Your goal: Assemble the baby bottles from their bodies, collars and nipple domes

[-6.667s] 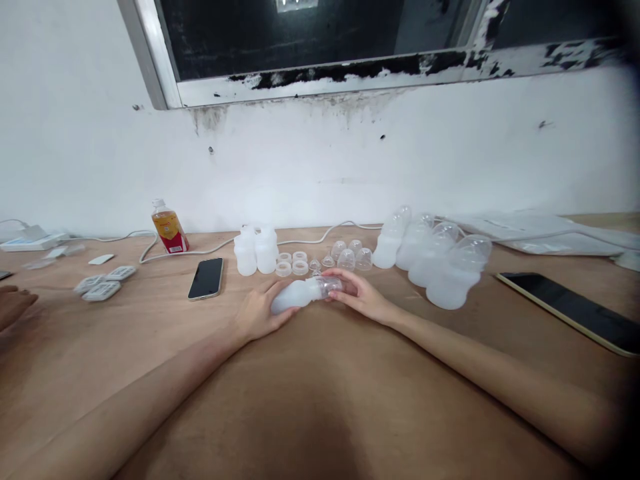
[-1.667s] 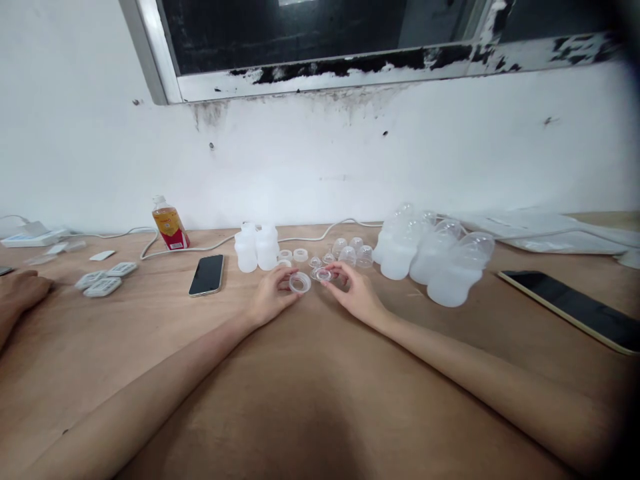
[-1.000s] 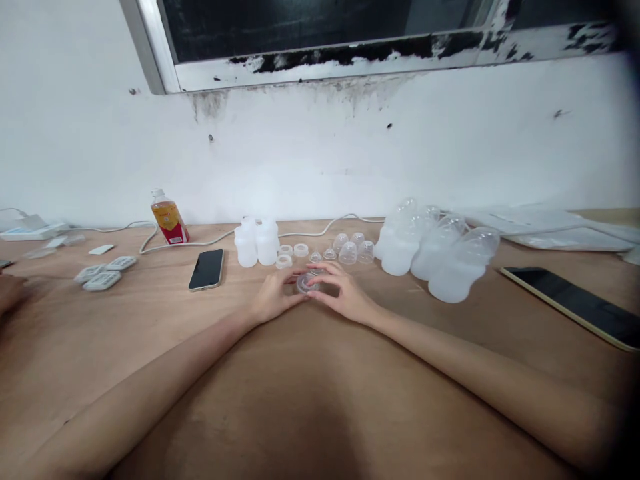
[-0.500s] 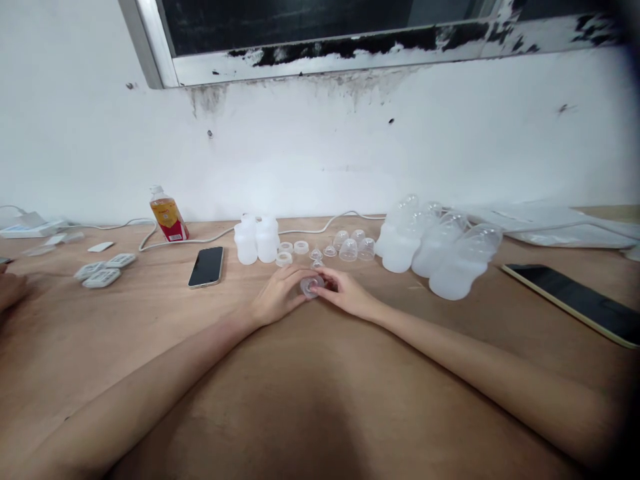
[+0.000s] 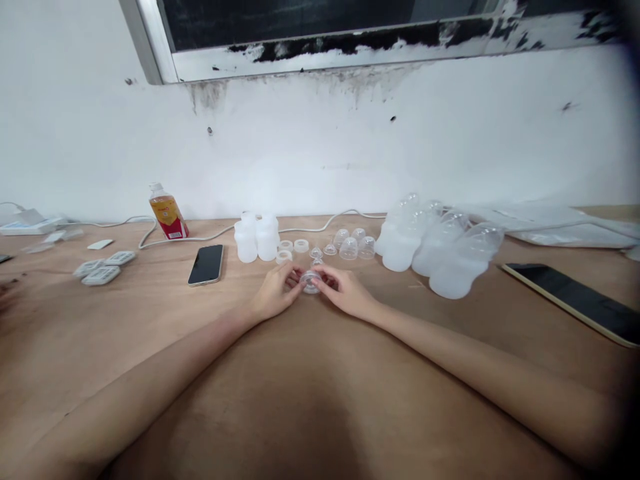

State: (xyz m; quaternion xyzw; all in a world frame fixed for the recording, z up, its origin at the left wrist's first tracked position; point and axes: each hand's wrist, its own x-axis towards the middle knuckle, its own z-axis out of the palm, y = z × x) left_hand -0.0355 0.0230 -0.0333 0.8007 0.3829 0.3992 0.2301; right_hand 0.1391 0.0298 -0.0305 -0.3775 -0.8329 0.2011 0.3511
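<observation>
Between my two hands, low over the wooden table [image 5: 310, 373], is a translucent bottle collar ring [image 5: 311, 285] that appears to have a clear nipple in it. My left hand [image 5: 275, 293] grips the left side of the ring with thumb and fingers. From the right, my right hand [image 5: 346, 293] pinches the other side. Just behind stand a few clear silicone nipples [image 5: 316, 253], and to their left lie white collar rings [image 5: 301, 247]. Several clear dome caps [image 5: 349, 249] sit to the right of the nipples. Fingers partly hide the held parts.
Two uncapped white bottles [image 5: 267, 239] stand back left, and several capped bottles [image 5: 453, 270] back right. A phone [image 5: 206, 265] lies left, a larger one [image 5: 570, 300] right. Beyond are a drink bottle [image 5: 169, 213], white cable [image 5: 325, 229], small white devices [image 5: 101, 275] and another person's blurred hand [image 5: 9, 293].
The collar ring has tipped from facing me to lying flatter. My left fingers have drawn back from over its top to its side. The other person's hand at far left has shifted.
</observation>
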